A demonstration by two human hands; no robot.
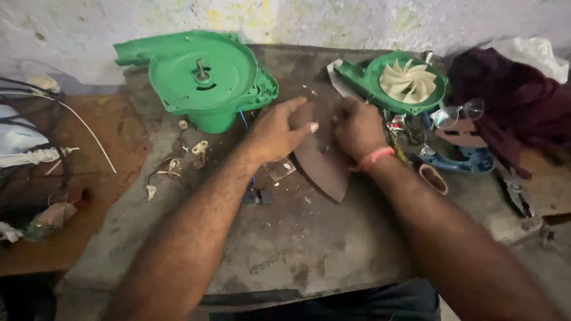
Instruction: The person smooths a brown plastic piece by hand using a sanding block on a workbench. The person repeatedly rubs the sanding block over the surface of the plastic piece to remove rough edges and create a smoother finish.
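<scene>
Two bare hands meet over a brown curved sheet (324, 163) that lies flat near the middle of the grey worktop (309, 244); the left hand (279, 131) rests on the sheet's upper left edge with fingers stretched out and thumb pointing right, pressing rather than clenching; the right hand (357, 128), with a pink band (373, 159) on its wrist, curls its fingers down onto the sheet's upper right part, though whether it pinches the edge or only presses on it cannot be told; the sheet's pointed lower end sticks out toward the camera between the two forearms. Just left of the left hand stands a large green blower housing (202, 80) with a metal shaft (201, 70) rising from its centre; behind the right hand lies a second green housing half (386, 83) holding a cream fan wheel (407, 82); a pair of glasses (455, 113) sits just beside it, near a dark red cloth (511, 101); a blue plastic part (461, 159) and pliers (517, 196) lie to the right; small cream connectors with wires (178, 163) are scattered left of the left forearm; a clear plastic scrap (279, 168) lies under the left wrist.
</scene>
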